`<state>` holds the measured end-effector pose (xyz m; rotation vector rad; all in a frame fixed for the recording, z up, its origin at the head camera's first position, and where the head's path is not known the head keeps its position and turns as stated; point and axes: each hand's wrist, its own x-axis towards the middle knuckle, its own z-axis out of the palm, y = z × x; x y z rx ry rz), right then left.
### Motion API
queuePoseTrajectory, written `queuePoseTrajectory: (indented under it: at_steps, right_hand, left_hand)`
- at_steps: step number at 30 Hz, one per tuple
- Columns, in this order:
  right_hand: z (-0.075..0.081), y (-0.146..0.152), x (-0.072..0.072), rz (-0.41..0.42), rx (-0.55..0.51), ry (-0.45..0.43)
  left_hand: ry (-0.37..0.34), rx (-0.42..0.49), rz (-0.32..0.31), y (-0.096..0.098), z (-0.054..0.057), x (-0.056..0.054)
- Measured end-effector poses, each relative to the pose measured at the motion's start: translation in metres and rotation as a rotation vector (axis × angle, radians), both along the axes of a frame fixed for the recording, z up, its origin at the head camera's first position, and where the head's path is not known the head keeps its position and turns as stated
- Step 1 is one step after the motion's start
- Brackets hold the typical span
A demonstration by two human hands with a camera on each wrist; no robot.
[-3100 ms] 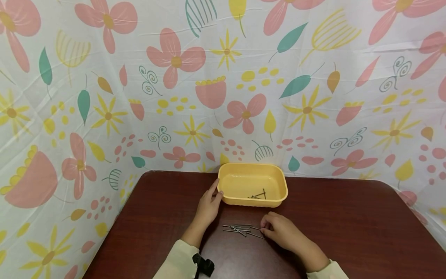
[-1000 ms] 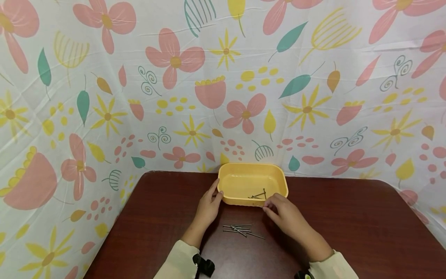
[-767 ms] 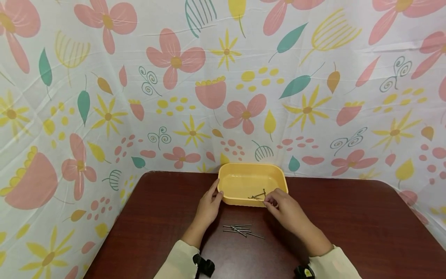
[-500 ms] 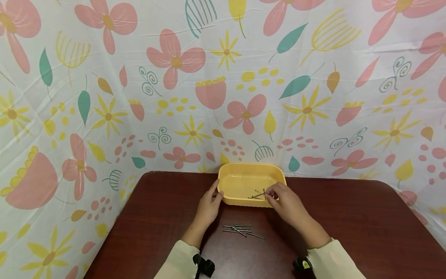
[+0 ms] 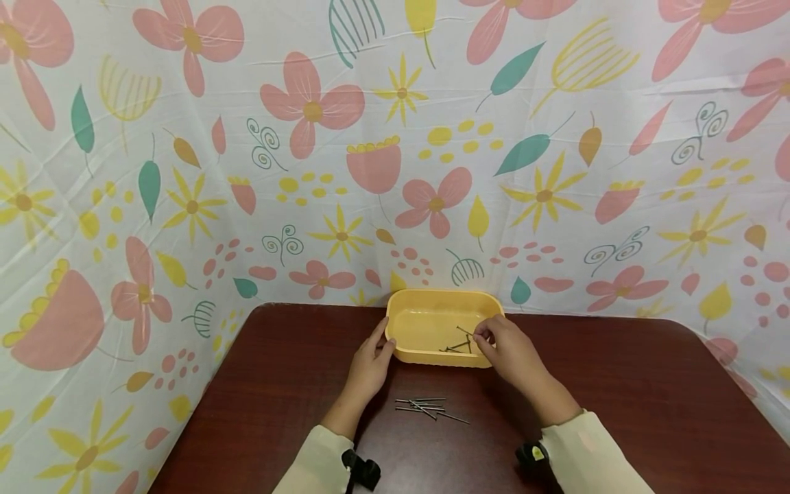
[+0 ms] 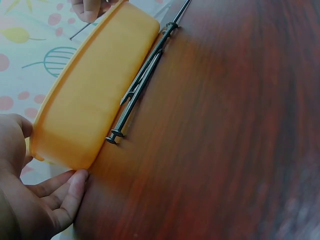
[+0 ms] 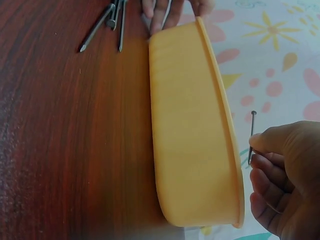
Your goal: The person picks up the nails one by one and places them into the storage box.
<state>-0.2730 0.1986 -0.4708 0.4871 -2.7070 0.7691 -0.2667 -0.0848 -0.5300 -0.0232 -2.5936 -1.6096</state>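
Observation:
In the head view, a shallow yellow plastic basin (image 5: 444,358) stands at the back of the table, several dark nails (image 5: 457,348) lying inside it. My left hand (image 5: 367,367) holds the basin's left end, fingers along the side and thumb at the near corner. Over the basin's right part, my right hand (image 5: 507,350) pinches a single nail (image 7: 252,131) between thumb and fingertips; the right wrist view shows its head pointing up. On the table before the basin lies a loose pile of several nails (image 5: 422,406), some crossing each other.
The dark red-brown wooden table (image 5: 296,357) has a floral cloth (image 5: 432,158) hanging behind it and along the left. A black wrist camera (image 5: 361,471) is strapped at the left sleeve, and another black device (image 5: 532,455) sits at the right sleeve.
My right hand has picked a nail from the pile's right side and carried it forward over the basin's near rim. My left hand has stayed on the basin.

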Motion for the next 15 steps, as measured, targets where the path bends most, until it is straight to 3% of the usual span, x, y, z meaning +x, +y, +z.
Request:
queuePoseTrajectory:
  at_steps: [15]
  right_hand:
    - [-0.0023,0.002,-0.0098,-0.072,-0.038,0.01]
  left_hand:
    - [0.0,-0.01,-0.012,-0.0011,0.001,0.0006]
